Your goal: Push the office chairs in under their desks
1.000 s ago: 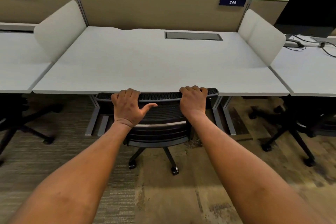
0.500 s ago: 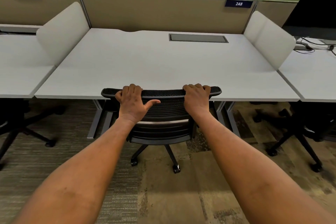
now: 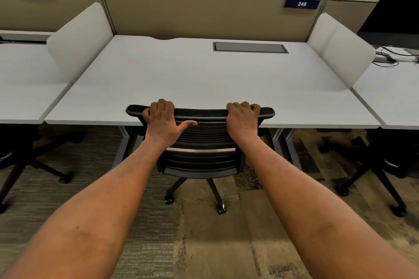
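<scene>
A black mesh-backed office chair (image 3: pixel 201 158) stands at the front edge of the white desk (image 3: pixel 204 79) marked 248. Its seat is hidden under the desktop and its backrest top rises just above the desk edge. My left hand (image 3: pixel 162 122) grips the left part of the backrest's top rail, thumb stretched out to the right. My right hand (image 3: pixel 242 120) grips the right part of the same rail. Two castors and the star base show on the carpet below.
Another black chair base (image 3: pixel 29 165) sits under the left desk (image 3: pixel 25 88), and a third chair (image 3: pixel 376 165) under the right desk (image 3: pixel 394 95). White dividers (image 3: pixel 79 41) flank the middle desk. A dark monitor (image 3: pixel 394 13) and cables stand at far right. A grey cable hatch (image 3: pixel 250 47) lies in the desktop.
The chair has rolled forward toward the desk with both hands on its backrest. The backrest top now overlaps the desk's front edge, and the view has moved closer.
</scene>
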### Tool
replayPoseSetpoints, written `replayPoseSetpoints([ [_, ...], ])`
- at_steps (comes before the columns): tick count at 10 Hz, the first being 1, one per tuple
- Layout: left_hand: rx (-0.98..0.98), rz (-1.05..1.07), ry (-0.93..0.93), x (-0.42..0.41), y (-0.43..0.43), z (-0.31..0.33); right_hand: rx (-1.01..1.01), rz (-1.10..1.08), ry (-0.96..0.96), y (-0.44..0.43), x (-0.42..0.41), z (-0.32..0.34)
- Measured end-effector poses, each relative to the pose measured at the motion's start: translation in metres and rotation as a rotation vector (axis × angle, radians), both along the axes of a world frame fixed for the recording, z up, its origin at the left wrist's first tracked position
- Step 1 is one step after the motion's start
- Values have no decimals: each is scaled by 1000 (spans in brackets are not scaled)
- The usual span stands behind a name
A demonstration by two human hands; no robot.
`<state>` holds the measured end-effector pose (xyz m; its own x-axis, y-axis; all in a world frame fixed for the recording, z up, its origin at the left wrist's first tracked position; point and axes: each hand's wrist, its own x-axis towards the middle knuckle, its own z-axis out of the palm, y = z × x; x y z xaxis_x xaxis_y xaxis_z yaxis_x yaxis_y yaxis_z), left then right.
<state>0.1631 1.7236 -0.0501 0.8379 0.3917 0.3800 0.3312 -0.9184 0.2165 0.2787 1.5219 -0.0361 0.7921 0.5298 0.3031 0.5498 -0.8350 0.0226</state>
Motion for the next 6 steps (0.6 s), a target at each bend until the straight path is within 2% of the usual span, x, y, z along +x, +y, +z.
replayPoseSetpoints([
  [1,-4,35,110,0,-4,8,-55,3,85,-1,1,5],
  [2,-18,44,124,-3,-9,10,-70,20,128,-3,1,8],
  [4,-54,-4,-9,-43,-46,-16,158,10,104,-21,-41,-15],
  [5,-38,-76,-103,-67,-75,-38,189,-25,36,-32,-80,-42],
  [6,-89,-119,-89,-83,-87,-49,196,-19,86,-39,-101,-52],
])
